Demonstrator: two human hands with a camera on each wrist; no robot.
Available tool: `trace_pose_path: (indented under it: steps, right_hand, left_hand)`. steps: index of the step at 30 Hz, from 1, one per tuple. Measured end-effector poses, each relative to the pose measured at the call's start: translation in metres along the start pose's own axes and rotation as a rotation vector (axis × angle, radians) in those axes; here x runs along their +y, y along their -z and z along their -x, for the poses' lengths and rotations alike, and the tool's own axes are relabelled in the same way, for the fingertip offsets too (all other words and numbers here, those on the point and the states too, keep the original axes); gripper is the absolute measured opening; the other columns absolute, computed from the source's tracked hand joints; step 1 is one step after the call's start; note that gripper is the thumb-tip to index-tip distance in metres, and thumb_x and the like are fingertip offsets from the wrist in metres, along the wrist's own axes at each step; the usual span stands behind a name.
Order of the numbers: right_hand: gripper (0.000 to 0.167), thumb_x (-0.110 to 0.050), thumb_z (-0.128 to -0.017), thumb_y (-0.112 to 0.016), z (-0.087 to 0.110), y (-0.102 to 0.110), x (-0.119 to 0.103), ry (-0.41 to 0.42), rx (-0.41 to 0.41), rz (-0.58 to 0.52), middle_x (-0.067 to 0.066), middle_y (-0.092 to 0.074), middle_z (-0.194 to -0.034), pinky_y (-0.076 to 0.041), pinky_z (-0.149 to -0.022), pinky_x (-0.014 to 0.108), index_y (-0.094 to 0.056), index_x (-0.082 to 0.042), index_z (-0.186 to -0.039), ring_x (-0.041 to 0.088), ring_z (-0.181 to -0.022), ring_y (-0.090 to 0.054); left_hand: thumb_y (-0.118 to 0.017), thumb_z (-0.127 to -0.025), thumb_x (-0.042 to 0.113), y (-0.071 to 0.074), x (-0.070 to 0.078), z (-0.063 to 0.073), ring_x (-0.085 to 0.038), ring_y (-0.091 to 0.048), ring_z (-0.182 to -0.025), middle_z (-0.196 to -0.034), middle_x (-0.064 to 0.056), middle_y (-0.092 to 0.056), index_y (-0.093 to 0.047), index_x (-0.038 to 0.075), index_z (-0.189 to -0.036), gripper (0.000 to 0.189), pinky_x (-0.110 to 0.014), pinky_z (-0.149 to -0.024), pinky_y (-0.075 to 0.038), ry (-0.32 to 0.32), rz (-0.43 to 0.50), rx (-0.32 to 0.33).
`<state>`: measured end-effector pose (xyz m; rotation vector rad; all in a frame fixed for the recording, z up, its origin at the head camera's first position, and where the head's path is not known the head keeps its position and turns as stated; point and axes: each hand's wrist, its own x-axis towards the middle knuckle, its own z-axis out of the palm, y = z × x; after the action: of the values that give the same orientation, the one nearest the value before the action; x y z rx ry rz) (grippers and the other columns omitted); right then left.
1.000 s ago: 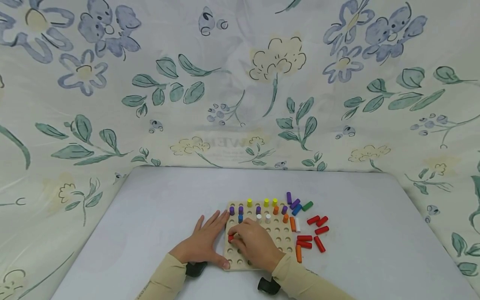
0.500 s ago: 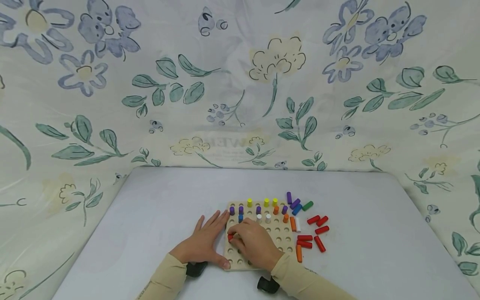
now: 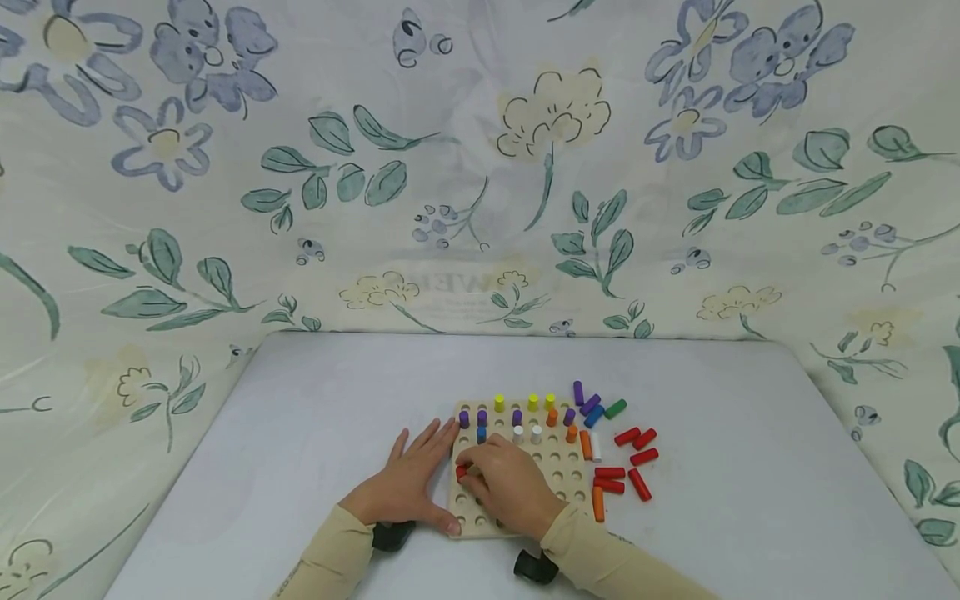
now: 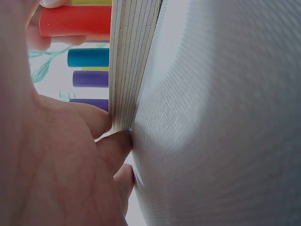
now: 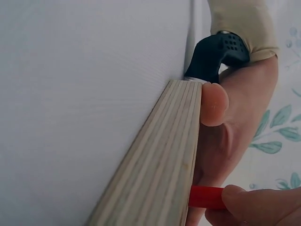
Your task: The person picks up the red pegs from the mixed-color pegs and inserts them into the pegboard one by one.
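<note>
A wooden pegboard (image 3: 567,467) lies flat on the table with rows of round holes. My left hand (image 3: 405,486) rests along its left edge, fingers spread and thumb at the near left corner. At the left column of holes, my right hand (image 3: 510,486) pinches a red peg (image 3: 461,473) between thumb and fingertips. In the left wrist view the same red peg (image 4: 75,21) stands upright against the board's top face. Behind it stand a blue peg (image 4: 88,57) and a purple peg (image 4: 90,78). My right hand hides the middle of the board.
Yellow pegs (image 3: 533,402), white pegs (image 3: 518,434) and orange pegs (image 3: 552,417) stand in the far rows. Right of the board lie several loose red pegs (image 3: 644,457), plus purple, blue, green, orange and white ones. A floral cloth (image 3: 480,167) hangs behind the white table (image 3: 360,375).
</note>
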<state>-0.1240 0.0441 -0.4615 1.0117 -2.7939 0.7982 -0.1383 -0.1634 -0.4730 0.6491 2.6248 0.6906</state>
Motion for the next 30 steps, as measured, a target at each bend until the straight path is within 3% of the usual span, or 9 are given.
trace_pose_path:
  steps: [8, 24, 30]
  right_hand:
    - [0.023, -0.022, -0.096, -0.071, -0.001, 0.01, -0.003, -0.083, -0.042, -0.018, -0.008, -0.073, -0.105, -0.053, -0.082, 0.022, -0.073, -0.013, -0.117, 0.007, -0.094, -0.056]
    - [0.024, -0.024, -0.094, -0.073, 0.007, 0.032, -0.002, -0.116, 0.026, -0.011, -0.005, -0.074, -0.107, -0.055, -0.083, 0.024, -0.074, -0.013, -0.115, 0.01, -0.096, -0.057]
    - [0.024, -0.027, -0.095, -0.072, 0.012, 0.039, 0.001, -0.141, 0.049, -0.037, -0.004, -0.073, -0.11, -0.056, -0.092, 0.033, -0.073, -0.013, -0.115, 0.013, -0.103, -0.061]
  left_hand:
    - [-0.088, -0.062, 0.063, 0.001, 0.002, 0.0, -0.034, -0.003, -0.154, -0.168, -0.011, -0.015, -0.016, 0.006, -0.161, 0.135, -0.066, -0.117, 0.009, 0.015, -0.011, -0.004]
    - [-0.088, -0.061, 0.063, 0.0, 0.0, 0.0, -0.035, -0.004, -0.154, -0.167, -0.012, -0.016, -0.016, 0.005, -0.161, 0.136, -0.066, -0.117, 0.008, 0.0, -0.006, 0.009]
    - [-0.088, -0.061, 0.064, 0.0, 0.0, 0.0, -0.035, -0.004, -0.154, -0.167, -0.013, -0.016, -0.017, 0.004, -0.161, 0.136, -0.065, -0.118, 0.007, 0.001, -0.009, 0.009]
